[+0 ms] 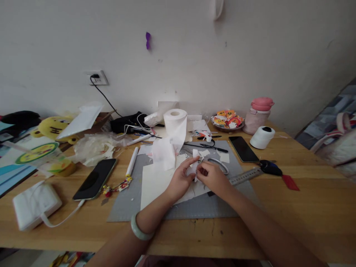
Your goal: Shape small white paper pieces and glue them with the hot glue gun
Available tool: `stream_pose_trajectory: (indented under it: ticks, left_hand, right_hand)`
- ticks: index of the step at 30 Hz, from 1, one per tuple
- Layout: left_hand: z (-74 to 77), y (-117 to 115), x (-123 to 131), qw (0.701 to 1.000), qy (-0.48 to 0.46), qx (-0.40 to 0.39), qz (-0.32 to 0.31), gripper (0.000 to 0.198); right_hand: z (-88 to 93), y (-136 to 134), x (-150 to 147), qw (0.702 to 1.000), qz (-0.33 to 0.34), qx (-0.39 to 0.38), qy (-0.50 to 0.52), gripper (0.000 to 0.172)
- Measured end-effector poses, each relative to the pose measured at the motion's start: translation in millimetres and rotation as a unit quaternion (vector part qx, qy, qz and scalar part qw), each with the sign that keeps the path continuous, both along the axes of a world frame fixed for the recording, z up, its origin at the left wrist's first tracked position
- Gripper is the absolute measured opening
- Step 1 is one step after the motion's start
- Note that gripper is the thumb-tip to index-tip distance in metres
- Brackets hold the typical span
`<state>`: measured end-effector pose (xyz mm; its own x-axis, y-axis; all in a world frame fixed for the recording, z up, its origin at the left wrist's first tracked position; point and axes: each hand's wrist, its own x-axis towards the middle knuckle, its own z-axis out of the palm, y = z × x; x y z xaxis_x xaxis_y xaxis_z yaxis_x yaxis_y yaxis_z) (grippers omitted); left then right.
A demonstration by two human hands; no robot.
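Observation:
My left hand is closed over the grey cutting mat, its thumb and fingers curved round a small white piece, perhaps paper. My right hand pinches at the same piece from the right, its fingertips almost touching the left thumb. Beneath both hands lies a cream paper sheet. Just beyond the right hand is a grey loop-shaped handle, partly hidden. A steel ruler sticks out to the right of that hand. Paper scraps are scattered behind the fingers.
A tissue roll stands behind the mat with its loose end hanging forward. Two phones, left and right, flank the mat. A pink bottle, a thread spool and a snack bowl stand back right. A white power bank sits left.

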<state>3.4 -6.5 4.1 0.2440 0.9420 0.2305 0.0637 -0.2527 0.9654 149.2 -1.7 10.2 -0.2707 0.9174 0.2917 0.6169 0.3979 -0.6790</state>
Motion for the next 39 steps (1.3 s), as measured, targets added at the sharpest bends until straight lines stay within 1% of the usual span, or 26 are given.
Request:
stream_pose_trajectory:
  ticks: [8,11,16,18,21,26,30,34,39]
  left_hand:
    - [-3.8,2,0,1.000,-0.010,-0.006,-0.006,0.059]
    - [-3.1,1,0,1.000,-0.011,-0.005,-0.010,0.059]
    - [0.3,-3,-2,1.000,-0.011,0.001,-0.018,0.058]
    - [0.6,-4,-2,1.000,-0.011,0.001,-0.016,0.061]
    - [0.1,-4,-3,1.000,-0.008,-0.003,-0.014,0.063]
    - [-0.8,-2,-3,1.000,-0.001,-0.004,-0.009,0.062]
    - [-2.0,-2,-2,1.000,0.004,-0.002,-0.009,0.061]
    - [-2.3,-3,-2,1.000,0.004,-0.001,-0.018,0.061]
    - [-1.1,-3,-2,1.000,0.003,0.000,-0.026,0.063]
  right_hand:
    - [0.1,-1,-3,1.000,-0.022,0.006,-0.010,0.014]
    - [-0.6,2,-1,0.999,-0.036,0.008,-0.005,0.013]
    - [-0.8,16,25,0.994,-0.107,0.014,0.028,0.010]
    - [-0.2,20,34,0.992,-0.119,0.001,0.049,0.010]
    - [0.1,18,30,0.993,-0.086,-0.038,0.076,0.011]
    - [-0.3,1,4,0.988,-0.007,-0.114,0.107,0.012]
    - [-1.0,-3,-1,0.980,0.012,-0.148,0.128,0.013]
    - [-2.5,-1,1,0.981,0.014,-0.147,0.130,0.011]
    - [-2.2,0,1,0.989,0.008,-0.108,0.104,0.008]
